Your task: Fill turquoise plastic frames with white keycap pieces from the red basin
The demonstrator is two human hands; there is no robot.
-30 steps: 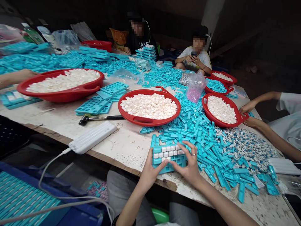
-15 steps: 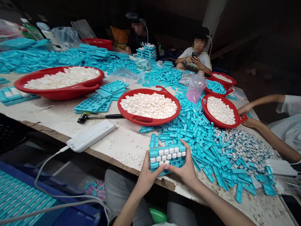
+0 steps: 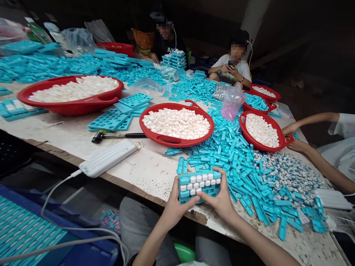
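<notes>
The person's left hand and right hand hold a turquoise mini keyboard between them, one at each end, close to the near edge of the bench. Each grip is closed on the keyboard's sides, with the fingers around the outer ends and the thumbs brought inward along the near side. The right thumb reaches the lowest white key, and the left thumb lies just beside it. The upper two rows carry mostly white keys, with wide turquoise keys at both ends of the top row; the third row is filled only at its left, and bare sockets show at the lower right. It is hard to tell whether the keyboard's underside touches the bench.

Beyond the hands stands a red basin filled with white keycaps. Loose turquoise bars lie in a heap beside the right hand and spread past the basin. To the basin's left are a hammer, its handle end meeting the basin's rim in this view, some socketed turquoise plates, and a white block with a cable. On the far right, a co-worker's hands are at the handle of another red basin.
</notes>
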